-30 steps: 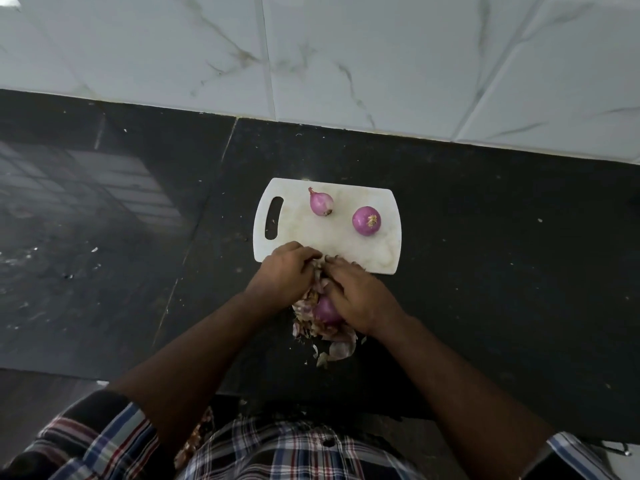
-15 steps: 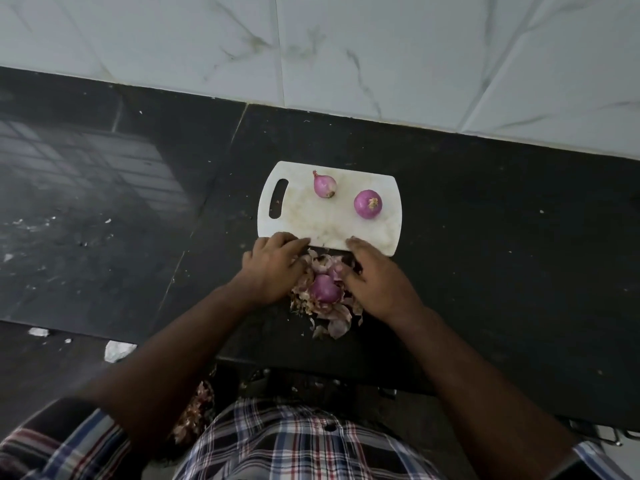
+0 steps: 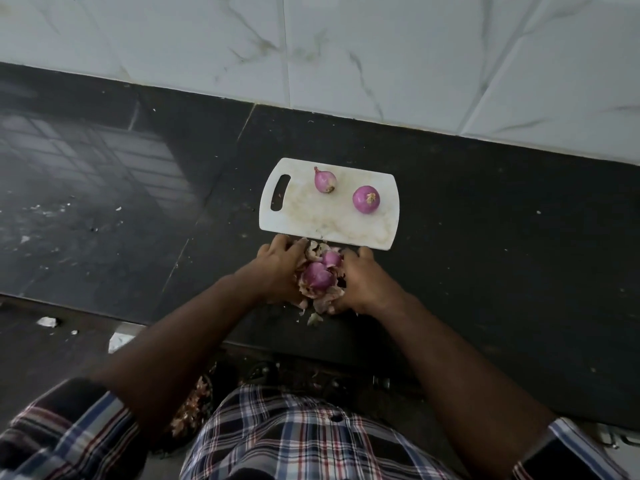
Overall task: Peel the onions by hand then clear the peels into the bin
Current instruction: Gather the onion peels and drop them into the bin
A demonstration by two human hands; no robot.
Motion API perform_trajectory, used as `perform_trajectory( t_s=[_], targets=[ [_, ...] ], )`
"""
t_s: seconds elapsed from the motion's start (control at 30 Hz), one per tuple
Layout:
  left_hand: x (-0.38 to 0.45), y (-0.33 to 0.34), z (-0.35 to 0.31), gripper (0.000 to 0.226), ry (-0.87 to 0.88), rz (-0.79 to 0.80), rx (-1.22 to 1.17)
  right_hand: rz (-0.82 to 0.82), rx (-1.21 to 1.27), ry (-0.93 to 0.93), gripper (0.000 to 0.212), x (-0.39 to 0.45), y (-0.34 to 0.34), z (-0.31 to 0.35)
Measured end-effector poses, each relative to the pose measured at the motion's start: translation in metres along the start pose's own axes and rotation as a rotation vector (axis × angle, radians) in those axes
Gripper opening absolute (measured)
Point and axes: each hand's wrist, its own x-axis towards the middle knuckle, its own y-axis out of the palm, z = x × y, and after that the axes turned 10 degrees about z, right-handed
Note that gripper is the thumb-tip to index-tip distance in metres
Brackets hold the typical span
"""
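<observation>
Two peeled purple onions, one small [image 3: 325, 180] and one rounder [image 3: 366, 199], lie on the white cutting board [image 3: 311, 223]. Just in front of the board a pile of onion peels [image 3: 320, 284] sits on the black counter; I cannot tell whether the purple pieces on top are thick layers or a whole onion. My left hand [image 3: 277, 268] cups the pile's left side and my right hand [image 3: 363, 282] cups its right side, thumb tucked under the near edge. Both hands curl in round the peels.
The black counter [image 3: 502, 254] runs to a white marble-tiled wall [image 3: 381, 64] behind the board. The counter's front edge is just below my wrists. Under it, by my plaid shirt, a dark bin with onion peels [image 3: 192, 407] is partly visible.
My hands went from close together over the pile to either side of it, and now press in round the peels, gathering them tighter.
</observation>
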Motion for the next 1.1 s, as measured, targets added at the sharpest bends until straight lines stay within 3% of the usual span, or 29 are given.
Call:
perform_trajectory(
  t_s=[0.1, 0.23, 0.5, 0.6, 0.67, 0.8, 0.97, 1.1],
  targets=[
    [-0.002, -0.004, 0.007, 0.144, -0.063, 0.069, 0.094, 0.060, -0.042, 0.029, 0.135, -0.004, -0.007, -0.001],
    [-0.001, 0.001, -0.008, 0.151, -0.013, 0.075, 0.151, 0.073, -0.148, 0.012, 0.143, -0.001, 0.001, 0.017],
    [0.004, -0.002, -0.001, 0.091, 0.131, -0.035, -0.011, -0.053, -0.061, -0.012, 0.091, 0.017, 0.008, 0.042],
    [0.006, -0.002, 0.000, 0.067, 0.145, -0.055, -0.029, -0.029, 0.006, 0.067, 0.118, 0.018, 0.003, 0.043],
    [0.009, -0.004, 0.002, 0.069, 0.153, -0.063, -0.024, 0.011, 0.035, 0.145, 0.130, 0.019, -0.003, 0.048],
    [0.019, -0.010, 0.004, 0.079, 0.182, -0.022, -0.014, 0.013, 0.025, 0.173, 0.107, 0.023, -0.003, 0.055],
    [0.023, -0.019, 0.001, 0.030, 0.281, -0.032, -0.004, -0.039, 0.071, 0.108, 0.077, 0.026, 0.002, 0.054],
    [0.025, -0.019, 0.000, 0.021, 0.284, -0.069, -0.041, -0.080, 0.117, 0.070, 0.054, 0.031, 0.001, 0.052]
  ],
)
